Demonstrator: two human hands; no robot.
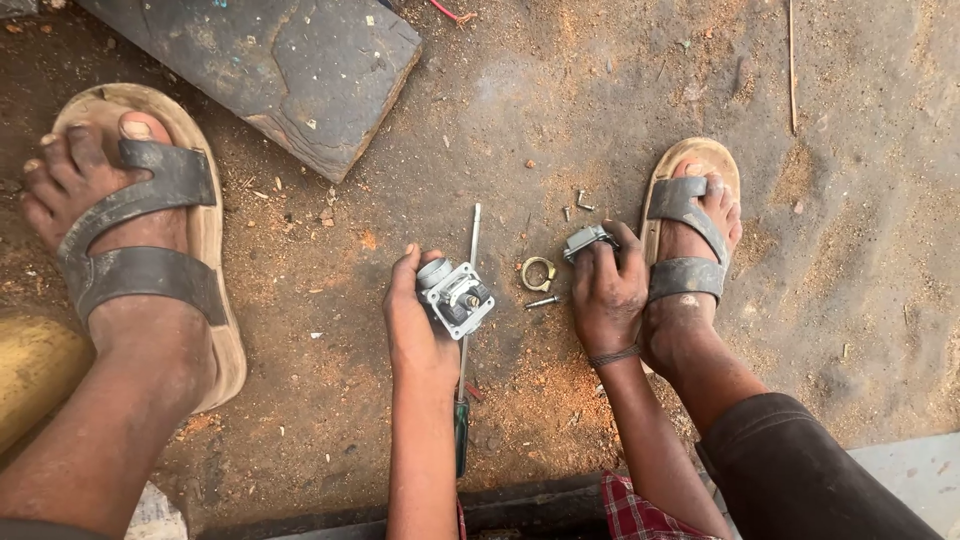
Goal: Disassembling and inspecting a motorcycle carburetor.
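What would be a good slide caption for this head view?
Left hand holds a small metal carburetor body; right hand grips a grey part above dirt floor.

We note the carburettor body [456, 295]: small grey cast-metal block w/ round silver cap at its upper-left corner, brass-coloured fitting at centre of its square face. Held clear of the dirt floor [560, 100], tilted, face up, in left hand [415, 325]. Second piece: small grey metal part [587, 240], gripped at fingertips of right hand [607, 290], low over floor, just beside the right sandal.
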